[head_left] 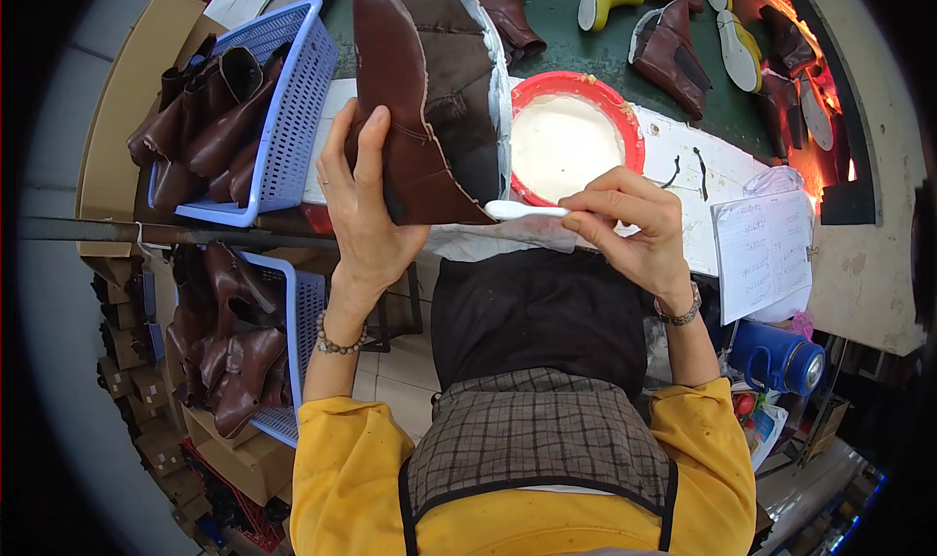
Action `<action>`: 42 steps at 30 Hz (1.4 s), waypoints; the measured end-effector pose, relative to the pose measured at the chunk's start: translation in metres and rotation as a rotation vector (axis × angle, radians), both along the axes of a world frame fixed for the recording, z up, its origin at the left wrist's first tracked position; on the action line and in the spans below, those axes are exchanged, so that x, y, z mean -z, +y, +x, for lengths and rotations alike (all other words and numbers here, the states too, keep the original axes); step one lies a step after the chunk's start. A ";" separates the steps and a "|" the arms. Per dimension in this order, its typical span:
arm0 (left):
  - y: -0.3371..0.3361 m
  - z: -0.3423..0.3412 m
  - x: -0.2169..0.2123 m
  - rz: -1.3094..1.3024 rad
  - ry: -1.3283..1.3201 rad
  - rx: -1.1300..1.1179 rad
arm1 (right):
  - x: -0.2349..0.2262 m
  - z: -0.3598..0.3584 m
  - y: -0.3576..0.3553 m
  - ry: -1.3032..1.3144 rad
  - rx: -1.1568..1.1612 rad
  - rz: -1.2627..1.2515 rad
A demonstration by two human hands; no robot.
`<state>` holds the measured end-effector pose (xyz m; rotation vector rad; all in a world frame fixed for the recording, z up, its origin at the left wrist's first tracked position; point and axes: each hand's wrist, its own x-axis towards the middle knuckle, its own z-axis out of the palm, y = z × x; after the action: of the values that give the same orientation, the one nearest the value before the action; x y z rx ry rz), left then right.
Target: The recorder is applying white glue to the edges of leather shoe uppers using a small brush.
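The top of the tall brown leather boot upper runs off the picture's upper edge. The left hand covers part of its side. The white glue-coated brush hides its handle inside the right hand. Writing on the white paper sheet at the worktop's right edge is too small to read.

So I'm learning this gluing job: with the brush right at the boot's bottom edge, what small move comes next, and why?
Probably a short stroke of the brush along the boot rim. Its white-coated tip already meets the lower edge, the left hand steadies the boot upright, and the right hand pinches the handle. If the tip looks dry, a dip in the red bowl of white glue beside it.
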<state>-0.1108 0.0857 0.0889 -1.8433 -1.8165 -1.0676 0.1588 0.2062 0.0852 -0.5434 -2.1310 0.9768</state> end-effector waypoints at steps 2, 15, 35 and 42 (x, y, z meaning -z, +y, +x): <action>-0.002 -0.002 0.003 -0.014 -0.027 0.006 | -0.004 -0.001 -0.002 -0.048 -0.032 -0.109; -0.061 -0.079 0.038 -0.506 -1.450 0.744 | 0.035 0.034 0.071 -0.676 0.406 0.563; -0.041 -0.100 0.059 -0.844 -1.712 1.033 | 0.003 0.025 0.054 -0.073 0.078 0.210; -0.033 -0.089 0.067 -0.935 -1.759 1.127 | 0.002 0.039 0.044 -0.093 0.089 0.129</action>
<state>-0.1999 0.0530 0.0221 -2.8518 -1.8650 -3.5934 0.1976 0.2498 0.0830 -0.6238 -2.2143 0.7724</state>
